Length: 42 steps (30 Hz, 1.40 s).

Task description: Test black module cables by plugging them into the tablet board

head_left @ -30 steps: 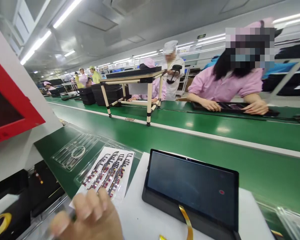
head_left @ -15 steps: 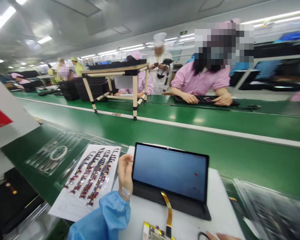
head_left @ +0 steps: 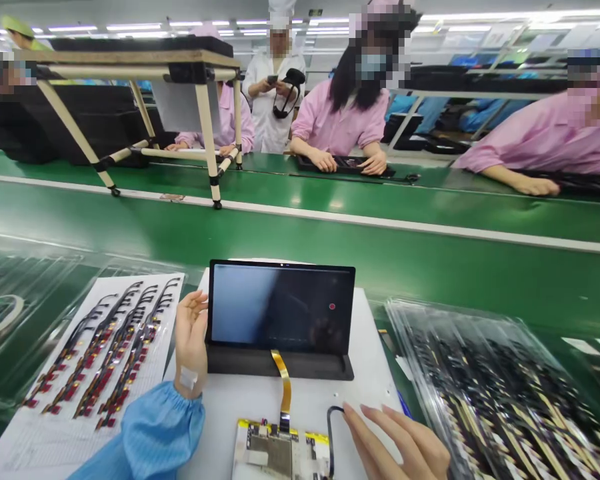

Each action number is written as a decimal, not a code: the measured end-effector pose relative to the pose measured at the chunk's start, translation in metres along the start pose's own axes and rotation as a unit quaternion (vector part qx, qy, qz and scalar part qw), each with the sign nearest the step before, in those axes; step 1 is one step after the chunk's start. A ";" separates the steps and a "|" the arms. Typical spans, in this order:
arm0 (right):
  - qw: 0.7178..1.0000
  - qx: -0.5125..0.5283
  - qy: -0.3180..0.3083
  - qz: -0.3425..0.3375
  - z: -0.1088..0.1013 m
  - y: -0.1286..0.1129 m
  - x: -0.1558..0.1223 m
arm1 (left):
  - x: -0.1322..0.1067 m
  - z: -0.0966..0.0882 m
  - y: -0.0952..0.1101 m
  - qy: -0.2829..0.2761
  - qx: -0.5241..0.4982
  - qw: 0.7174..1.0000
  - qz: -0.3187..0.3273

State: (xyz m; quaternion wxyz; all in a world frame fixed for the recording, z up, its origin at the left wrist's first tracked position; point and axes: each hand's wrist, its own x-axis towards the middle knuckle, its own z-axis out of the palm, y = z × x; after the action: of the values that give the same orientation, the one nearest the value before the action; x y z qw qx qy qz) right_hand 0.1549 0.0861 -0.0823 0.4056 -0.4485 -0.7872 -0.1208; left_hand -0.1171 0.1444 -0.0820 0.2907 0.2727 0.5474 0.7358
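The tablet (head_left: 280, 307) stands propped up in the centre of the frame, tilted back on a dark base (head_left: 240, 360) that rests on a white board (head_left: 370, 347). The left hand (head_left: 193, 333) comes up from the lower left, its forearm in a blue sleeve (head_left: 163, 430) gathered at the wrist, with a pale patch (head_left: 189, 378) just above the cuff. It is raised nearly upright, the fingers loosely curled and close together with their tips at the tablet's left edge; whether they grip it I cannot tell. The right hand (head_left: 405, 443) reaches in from the bottom edge, right of centre, back upward, fingers extended and slightly parted, pointing up and left. Its foremost fingertip meets or overlaps the end of a thin black cable (head_left: 331, 437); whether the fingers pinch it I cannot tell. The tablet has a narrow black border and a screen that is pale blue-grey at left and dark at right, with a red dot (head_left: 332, 307). A gold ribbon (head_left: 284, 387) runs from its lower edge down to a yellow-edged circuit assembly (head_left: 273, 453) at bottom centre.
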 end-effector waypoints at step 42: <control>1.000 -0.013 -0.019 -0.015 0.001 0.003 0.006 | -0.001 0.001 0.002 -0.034 0.028 0.999 -0.003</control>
State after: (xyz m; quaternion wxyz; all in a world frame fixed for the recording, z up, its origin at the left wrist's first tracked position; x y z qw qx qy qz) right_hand 0.1551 0.0913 -0.0788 0.3824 -0.4441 -0.8000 -0.1289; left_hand -0.1163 0.1438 -0.0801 0.3040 0.3037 0.5583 0.7096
